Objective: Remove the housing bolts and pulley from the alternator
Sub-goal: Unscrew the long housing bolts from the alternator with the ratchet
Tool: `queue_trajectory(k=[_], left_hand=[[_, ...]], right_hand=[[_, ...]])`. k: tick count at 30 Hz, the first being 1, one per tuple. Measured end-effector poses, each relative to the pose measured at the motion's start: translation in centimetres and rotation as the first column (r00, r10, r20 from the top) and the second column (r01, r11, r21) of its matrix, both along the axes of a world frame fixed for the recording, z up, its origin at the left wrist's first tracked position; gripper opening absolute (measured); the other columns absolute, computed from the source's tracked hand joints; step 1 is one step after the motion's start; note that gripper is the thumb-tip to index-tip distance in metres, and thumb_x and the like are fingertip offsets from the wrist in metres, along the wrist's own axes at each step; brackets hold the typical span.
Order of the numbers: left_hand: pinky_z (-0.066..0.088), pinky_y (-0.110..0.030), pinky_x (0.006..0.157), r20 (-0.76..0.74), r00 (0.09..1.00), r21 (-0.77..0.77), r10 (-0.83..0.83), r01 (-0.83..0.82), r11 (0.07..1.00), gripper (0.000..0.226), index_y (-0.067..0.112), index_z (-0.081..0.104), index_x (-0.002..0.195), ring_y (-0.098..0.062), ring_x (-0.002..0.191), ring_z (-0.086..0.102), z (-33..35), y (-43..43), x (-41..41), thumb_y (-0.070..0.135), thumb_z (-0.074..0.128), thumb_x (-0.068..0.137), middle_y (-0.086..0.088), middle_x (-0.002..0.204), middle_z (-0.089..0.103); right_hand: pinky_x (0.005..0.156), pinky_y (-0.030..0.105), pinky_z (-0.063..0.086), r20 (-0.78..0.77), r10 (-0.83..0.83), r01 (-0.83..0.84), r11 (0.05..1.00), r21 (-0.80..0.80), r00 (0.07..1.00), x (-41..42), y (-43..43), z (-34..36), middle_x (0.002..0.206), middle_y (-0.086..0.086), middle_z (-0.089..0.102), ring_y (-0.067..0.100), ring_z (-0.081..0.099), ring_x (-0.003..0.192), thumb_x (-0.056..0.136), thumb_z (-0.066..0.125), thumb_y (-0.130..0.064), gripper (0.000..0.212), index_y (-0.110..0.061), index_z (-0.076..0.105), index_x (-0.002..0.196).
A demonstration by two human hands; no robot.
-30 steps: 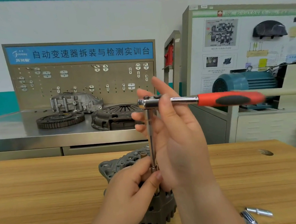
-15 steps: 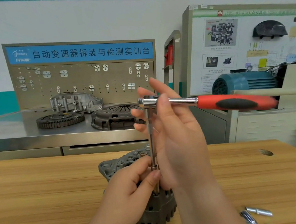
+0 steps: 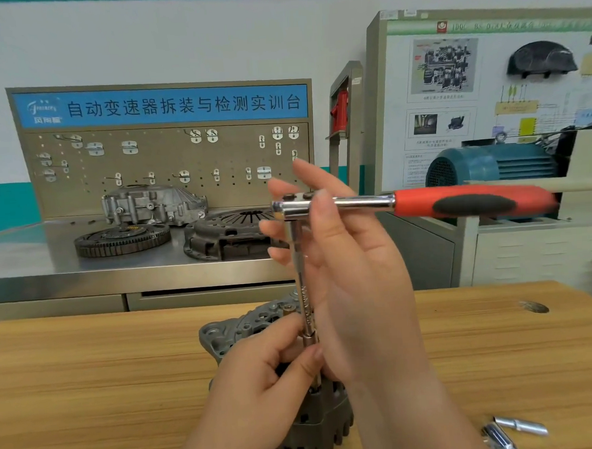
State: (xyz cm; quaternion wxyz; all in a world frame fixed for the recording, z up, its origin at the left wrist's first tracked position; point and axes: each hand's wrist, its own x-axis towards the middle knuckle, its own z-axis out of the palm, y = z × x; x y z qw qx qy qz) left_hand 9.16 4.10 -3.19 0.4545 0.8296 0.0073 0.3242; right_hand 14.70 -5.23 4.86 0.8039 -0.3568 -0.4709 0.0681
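Alternator (image 3: 318, 422) stands near-centre on the wooden bench (image 3: 89, 372): with your left hand (image 3: 261, 380) pinching the extension bar (image 3: 303, 292) low, hold it plumb while your right hand (image 3: 352, 273), pinching the ratchet head (image 3: 292, 209), spins.

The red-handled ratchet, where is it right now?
Head view, centre: the ratchet stands on its extension above the alternator, handle pointing right, head pinched by the right hand; the left hand pinches the extension low down.
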Motion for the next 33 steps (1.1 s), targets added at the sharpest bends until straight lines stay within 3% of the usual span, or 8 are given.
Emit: queue_trajectory(k=[4, 7, 11, 14, 18, 25, 29, 33], left_hand=[[0.051, -0.059, 0.081, 0.009, 1.0, 0.016, 0.023, -0.023, 1.0, 0.034, 0.033, 0.064, 0.098, -0.038, 0.086, 0.065, -0.13, 0.16, 0.19, 0.056, 0.053, 0.075, -0.018, 0.088, 0.07], [0.052, -0.057, 0.08, 0.017, 1.0, 0.032, 0.007, -0.008, 0.999, 0.036, 0.042, 0.061, 0.106, -0.036, 0.085, 0.065, 0.02, 0.14, 0.12, 0.063, 0.05, 0.077, -0.016, 0.086, 0.07], [0.052, -0.055, 0.077, 0.017, 1.0, 0.058, -0.001, 0.0, 0.998, 0.036, 0.042, 0.06, 0.108, -0.029, 0.079, 0.065, 0.21, 0.0, -0.01, 0.06, 0.048, 0.08, -0.009, 0.081, 0.07], [0.053, -0.052, 0.078, 0.019, 0.999, 0.057, 0.032, -0.033, 0.998, 0.035, 0.041, 0.062, 0.102, -0.023, 0.08, 0.067, 0.11, -0.08, -0.01, 0.057, 0.047, 0.074, -0.004, 0.083, 0.072], [0.054, -0.048, 0.077, 0.017, 0.998, 0.087, 0.068, -0.069, 0.994, 0.041, 0.034, 0.063, 0.097, -0.018, 0.079, 0.068, 0.14, -0.09, 0.05, 0.059, 0.046, 0.07, -0.002, 0.082, 0.073], [0.05, -0.049, 0.07, 0.042, 0.999, 0.115, 0.001, -0.006, 0.993, 0.038, 0.039, 0.058, 0.107, -0.026, 0.069, 0.061, 0.52, -0.18, -0.23, 0.063, 0.043, 0.082, -0.006, 0.07, 0.066], [0.054, -0.037, 0.077, 0.007, 1.0, 0.113, 0.011, -0.012, 0.993, 0.037, 0.045, 0.056, 0.106, -0.005, 0.078, 0.067, 0.63, -0.36, -0.31, 0.061, 0.043, 0.075, 0.018, 0.079, 0.073], [0.055, -0.038, 0.085, 0.004, 1.0, 0.077, 0.01, -0.01, 0.997, 0.038, 0.048, 0.056, 0.105, -0.007, 0.086, 0.069, 0.48, -0.43, -0.17, 0.062, 0.046, 0.071, 0.02, 0.085, 0.075]], right_hand=[[0.086, 0.028, 0.05, 0.052, -0.01, 0.01, 1.0, 0.01, 0.999, -0.13, 0.07, -0.04, 0.11, -0.015, 0.071, 0.014, 0.07, 0.096, 0.088, 0.06, -0.031, 0.023, -0.037, 0.07, 0.108], [0.081, 0.026, 0.056, -0.052, 0.121, -0.119, 0.992, 0.033, 0.991, -0.02, 0.01, -0.02, 0.113, -0.005, 0.072, 0.018, 0.072, 0.081, 0.09, 0.052, -0.037, 0.029, -0.028, 0.065, 0.114], [0.081, 0.029, 0.056, -0.107, 0.141, -0.143, 0.99, -0.015, 0.984, 0.05, -0.1, -0.1, 0.1, 0.004, 0.076, 0.018, 0.072, 0.076, 0.087, 0.047, -0.048, 0.04, -0.021, 0.063, 0.112], [0.075, 0.023, 0.055, -0.076, 0.115, -0.116, 0.993, -0.006, 0.99, -0.2, 0.11, -0.09, 0.105, -0.001, 0.074, 0.014, 0.068, 0.087, 0.088, 0.056, -0.036, 0.025, -0.028, 0.071, 0.107], [0.077, 0.025, 0.051, -0.019, 0.071, -0.07, 0.997, 0.045, 0.997, -0.17, 0.08, -0.12, 0.107, -0.008, 0.073, 0.013, 0.067, 0.092, 0.086, 0.058, -0.025, 0.024, -0.031, 0.073, 0.104], [0.073, 0.026, 0.057, -0.145, 0.192, -0.185, 0.981, 0.061, 0.971, 0.46, -0.41, 0.01, 0.104, 0.004, 0.075, 0.017, 0.071, 0.072, 0.088, 0.048, -0.042, 0.037, -0.018, 0.063, 0.111], [0.075, 0.028, 0.053, -0.031, 0.059, -0.058, 0.997, 0.05, 0.998, 0.6, -0.27, -0.02, 0.108, -0.001, 0.073, 0.016, 0.067, 0.087, 0.089, 0.056, -0.03, 0.02, -0.031, 0.071, 0.103], [0.084, 0.033, 0.05, 0.081, -0.023, 0.019, 0.999, 0.041, 0.996, 0.69, -0.26, -0.06, 0.113, -0.007, 0.071, 0.015, 0.066, 0.099, 0.082, 0.067, -0.027, 0.024, -0.036, 0.073, 0.104]])
